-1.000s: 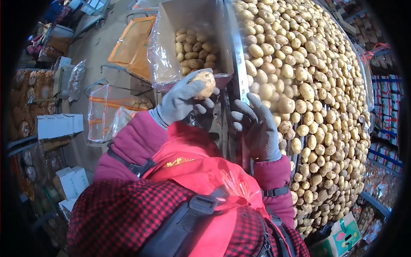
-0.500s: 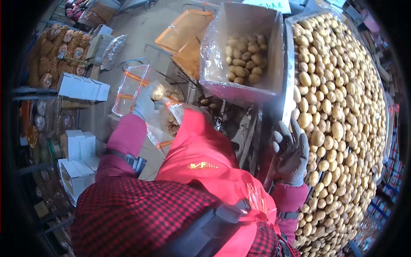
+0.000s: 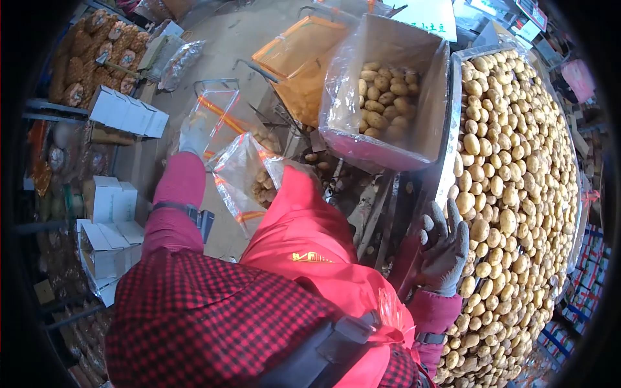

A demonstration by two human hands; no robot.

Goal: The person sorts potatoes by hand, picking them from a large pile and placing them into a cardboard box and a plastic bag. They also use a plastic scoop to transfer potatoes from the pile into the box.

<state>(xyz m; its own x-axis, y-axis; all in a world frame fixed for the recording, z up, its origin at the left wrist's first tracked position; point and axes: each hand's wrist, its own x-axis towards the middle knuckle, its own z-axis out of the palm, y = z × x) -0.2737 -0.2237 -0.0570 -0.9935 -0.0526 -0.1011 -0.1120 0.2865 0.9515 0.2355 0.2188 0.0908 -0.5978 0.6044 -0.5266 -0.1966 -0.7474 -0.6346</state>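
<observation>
Sacks of brown net point(image 3: 100, 55) lie at the far left, and below them are a white box point(image 3: 128, 111) and, lower, a white carton point(image 3: 115, 210) with its flaps up. Next comes the left hand point(image 3: 193, 132), in a grey glove and stretched well forward from a maroon sleeve point(image 3: 178, 184). This hand is blurred, so I cannot tell if its fingers are clenched on something or released. It is at the side of a clear bag point(image 3: 217, 107), which has orange bands and is held up by a metal frame; some potatoes point(image 3: 268, 138) are inside. Nearer to the body is a second clear bag point(image 3: 236, 171), also with potatoes in it. Behind these two bags, an orange bag point(image 3: 304, 68) stands beside a cardboard box point(image 3: 378, 152), which is lined with plastic and partly filled with potatoes. A red apron point(image 3: 304, 226) covers the front of the person. Farther to the right is the right hand point(image 3: 445, 255), gloved, with fingers raised and apart; its grip is released. It is just beside the metal rim point(image 3: 451, 169) of a table, where a large heap of potatoes point(image 3: 511, 226) is spread.
</observation>
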